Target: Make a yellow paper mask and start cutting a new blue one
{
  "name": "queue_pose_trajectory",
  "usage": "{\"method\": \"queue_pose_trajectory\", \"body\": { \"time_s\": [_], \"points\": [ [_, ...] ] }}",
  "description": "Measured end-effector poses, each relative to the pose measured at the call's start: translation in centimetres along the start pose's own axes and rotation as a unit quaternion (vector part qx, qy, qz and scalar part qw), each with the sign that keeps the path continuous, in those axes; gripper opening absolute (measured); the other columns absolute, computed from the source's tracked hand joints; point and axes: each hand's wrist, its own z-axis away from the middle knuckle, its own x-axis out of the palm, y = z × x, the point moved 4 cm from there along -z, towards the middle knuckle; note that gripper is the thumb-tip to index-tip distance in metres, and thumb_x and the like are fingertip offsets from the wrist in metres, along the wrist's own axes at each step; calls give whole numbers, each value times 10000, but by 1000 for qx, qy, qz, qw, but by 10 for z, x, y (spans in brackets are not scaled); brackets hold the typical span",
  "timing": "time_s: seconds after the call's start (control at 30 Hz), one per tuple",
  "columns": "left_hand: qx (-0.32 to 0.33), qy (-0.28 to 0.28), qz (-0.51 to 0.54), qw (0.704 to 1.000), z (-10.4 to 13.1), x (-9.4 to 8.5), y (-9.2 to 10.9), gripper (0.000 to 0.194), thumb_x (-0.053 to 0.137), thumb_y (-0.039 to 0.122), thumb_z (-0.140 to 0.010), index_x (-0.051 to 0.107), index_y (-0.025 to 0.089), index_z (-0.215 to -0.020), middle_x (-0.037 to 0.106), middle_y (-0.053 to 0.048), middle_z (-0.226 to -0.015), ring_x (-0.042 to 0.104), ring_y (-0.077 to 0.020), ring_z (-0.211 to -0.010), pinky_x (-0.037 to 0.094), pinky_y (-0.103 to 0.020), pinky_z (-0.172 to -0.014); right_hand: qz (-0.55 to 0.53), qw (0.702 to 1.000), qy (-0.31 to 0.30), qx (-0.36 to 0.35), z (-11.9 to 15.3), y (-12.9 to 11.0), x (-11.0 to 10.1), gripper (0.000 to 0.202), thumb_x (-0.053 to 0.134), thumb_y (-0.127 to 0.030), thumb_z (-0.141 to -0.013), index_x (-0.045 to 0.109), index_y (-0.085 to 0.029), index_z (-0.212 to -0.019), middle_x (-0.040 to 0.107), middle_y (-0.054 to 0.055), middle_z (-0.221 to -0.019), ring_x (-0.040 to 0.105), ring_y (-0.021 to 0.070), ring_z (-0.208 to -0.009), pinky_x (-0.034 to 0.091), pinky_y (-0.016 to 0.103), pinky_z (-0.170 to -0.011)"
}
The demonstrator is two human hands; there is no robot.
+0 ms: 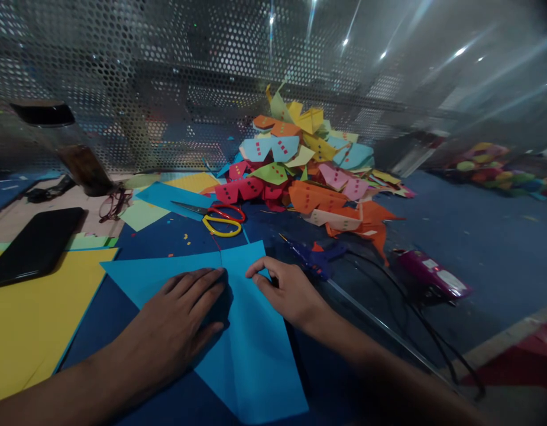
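A large sheet of blue paper (251,337) with a crease down its middle lies turned at an angle on the dark blue surface. My left hand (184,313) rests flat on its left half, fingers together and stretched out. Over the upper right edge of the sheet is my right hand (286,287), its fingers loosely bent and a gap showing between thumb and index finger. Nothing is visible inside it. Just beyond the paper lie scissors (223,220) with one red and one yellow handle. A blue glue gun (315,257) is right of my right hand.
Folded, dotted paper pieces (295,160) are heaped at the back against a perforated panel (175,77). On the left are yellow paper (29,331), a black phone (38,242), eyeglasses (111,204) and a bottle (80,160). A purple device (433,275) and black cables lie right.
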Motion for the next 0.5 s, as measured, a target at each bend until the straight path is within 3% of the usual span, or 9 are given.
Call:
{"method": "queue_pose_trajectory", "body": {
  "time_s": [0.33, 0.5],
  "points": [
    [-7, -8, -11, 1000, 2, 2, 4, 432, 539, 441, -954, 568, 179, -1296, 613, -105, -1389, 585, -302, -1183, 466, -454, -941, -5, 1000, 9, -17, 1, -1, -3, 182, 553, -280, -902, 700, -226, -995, 528, -63, -589, 441, 87, -496, 296, 224, -508],
    [-7, -11, -4, 1000, 2, 2, 3, 452, 562, 439, -943, 555, 177, -1311, 598, -110, -1406, 572, -312, -1199, 472, -464, -942, 22, 1000, -5, 5, 1, 2, 0, 204, 540, -255, -894, 718, -258, -993, 470, -73, -529, 437, 91, -477, 275, 232, -496]
  ]
}}
